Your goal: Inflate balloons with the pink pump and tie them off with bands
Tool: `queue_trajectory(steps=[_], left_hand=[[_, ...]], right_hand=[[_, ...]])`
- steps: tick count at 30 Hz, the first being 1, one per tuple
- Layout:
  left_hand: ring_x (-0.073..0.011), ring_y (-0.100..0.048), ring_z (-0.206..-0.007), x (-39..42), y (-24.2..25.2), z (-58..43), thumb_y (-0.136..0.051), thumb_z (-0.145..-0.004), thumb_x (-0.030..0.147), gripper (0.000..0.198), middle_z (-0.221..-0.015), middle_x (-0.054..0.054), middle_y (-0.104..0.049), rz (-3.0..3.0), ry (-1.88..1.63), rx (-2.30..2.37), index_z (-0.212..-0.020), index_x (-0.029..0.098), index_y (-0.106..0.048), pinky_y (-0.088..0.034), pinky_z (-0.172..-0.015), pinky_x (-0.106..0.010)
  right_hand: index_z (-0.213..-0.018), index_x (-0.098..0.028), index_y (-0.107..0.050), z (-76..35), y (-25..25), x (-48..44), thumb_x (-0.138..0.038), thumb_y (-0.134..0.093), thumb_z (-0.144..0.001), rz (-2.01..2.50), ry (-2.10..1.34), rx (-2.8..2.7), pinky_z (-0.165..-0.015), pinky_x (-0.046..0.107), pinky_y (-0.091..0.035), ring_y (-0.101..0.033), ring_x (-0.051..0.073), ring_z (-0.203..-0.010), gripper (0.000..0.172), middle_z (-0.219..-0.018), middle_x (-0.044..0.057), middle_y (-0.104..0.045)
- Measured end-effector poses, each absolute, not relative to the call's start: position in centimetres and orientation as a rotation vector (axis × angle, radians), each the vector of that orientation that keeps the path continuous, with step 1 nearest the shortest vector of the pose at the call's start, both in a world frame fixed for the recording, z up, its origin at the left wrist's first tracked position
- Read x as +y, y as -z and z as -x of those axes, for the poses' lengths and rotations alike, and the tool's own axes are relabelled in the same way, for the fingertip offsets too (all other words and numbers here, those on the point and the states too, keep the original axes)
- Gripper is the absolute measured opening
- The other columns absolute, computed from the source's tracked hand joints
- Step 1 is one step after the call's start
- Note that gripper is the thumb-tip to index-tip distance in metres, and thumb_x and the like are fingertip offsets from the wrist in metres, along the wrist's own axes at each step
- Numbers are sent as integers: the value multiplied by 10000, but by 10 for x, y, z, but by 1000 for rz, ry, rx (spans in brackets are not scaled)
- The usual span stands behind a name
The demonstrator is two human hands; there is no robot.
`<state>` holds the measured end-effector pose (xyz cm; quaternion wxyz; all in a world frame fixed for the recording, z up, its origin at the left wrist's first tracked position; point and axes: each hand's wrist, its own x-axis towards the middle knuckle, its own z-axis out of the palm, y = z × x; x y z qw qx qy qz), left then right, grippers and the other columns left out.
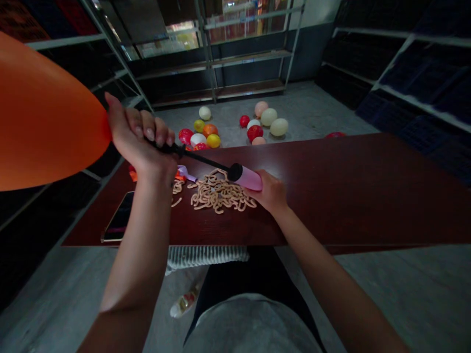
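Note:
A hand balloon pump (pixel 250 179), with a pink barrel and a thin black rod pulled well out of it, spans the space between my hands above the table. My right hand (pixel 271 192) is wrapped round the pink barrel. At the other end, my left hand (pixel 142 137) closes over the pump's black end, with a large inflated orange balloon (pixel 47 117) beside its thumb. The balloon's neck is hidden by that hand. Under the pump lies a heap of tan curly strands (pixel 217 193). Flat balloons, among them a purple one (pixel 187 174), lie near my left wrist.
A phone (pixel 119 218) lies at the left of the dark red table (pixel 353 191). Beyond the table, several inflated balloons (pixel 269 116) in red, white, yellow and orange rest on the floor. Metal shelves (pixel 250 60) stand behind; more shelving with dark crates (pixel 415 73) is at right.

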<state>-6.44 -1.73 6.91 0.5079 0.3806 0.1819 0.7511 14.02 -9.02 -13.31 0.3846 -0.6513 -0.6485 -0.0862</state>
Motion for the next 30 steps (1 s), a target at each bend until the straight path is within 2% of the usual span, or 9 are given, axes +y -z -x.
queue_trajectory(steps=[4,8,12,14,21,25,30], left_hand=[[-86,-189,-348,-12,-65,19,-343,-1063,391,581,-474,43,-181,-965,-1742,408,-533,206,-193,-164,-406,-281],[-94,-190,-321,-11,-35,-27,-333,-1065,364,611,-429,40,-192,-986,-1715,366,-480,213,-242,-150,-371,-283],[-78,-207,-299,-16,-2,-55,-437,-998,547,643,-406,63,-194,-973,-1711,385,-477,215,-257,-185,-347,-267],[-85,-235,-288,-19,6,-56,-448,-976,583,647,-398,62,-214,-957,-1704,347,-473,217,-270,-201,-333,-273],[-83,-242,-290,-19,15,-10,-389,-1050,347,602,-399,56,-227,-727,-1685,475,-480,198,-263,-207,-336,-260],[-82,-255,-313,-19,25,29,-390,-1036,309,570,-415,54,-234,-616,-1679,519,-493,196,-261,-231,-363,-251],[-78,-245,-326,-24,23,76,-350,-1031,272,540,-428,56,-207,-527,-1708,549,-514,192,-216,-242,-384,-241]], right_hand=[[-1038,-188,-620,-146,132,-87,-592,-682,-794,1699,169,-1492,-668,333,-455,-686,255,-797,476,-876,88,-723],[-1006,-203,-609,-145,129,-86,-592,-698,-775,1717,109,-1400,-668,331,-459,-683,250,-793,462,-872,70,-717],[-1002,-211,-603,-145,127,-87,-593,-701,-770,1718,92,-1369,-683,329,-457,-681,247,-805,458,-891,63,-717],[-1016,-210,-603,-146,127,-87,-599,-695,-772,1716,94,-1378,-690,328,-454,-680,247,-811,468,-900,65,-719],[-1005,-201,-632,-139,130,-89,-639,-662,-802,1719,215,-1651,-659,302,-383,-675,239,-802,484,-886,72,-728],[-996,-192,-638,-131,128,-92,-643,-610,-846,1704,303,-1831,-643,306,-338,-659,225,-772,476,-871,73,-726],[-940,-192,-630,-126,127,-94,-683,-628,-815,1688,381,-1934,-632,316,-313,-643,215,-744,507,-842,58,-710]])
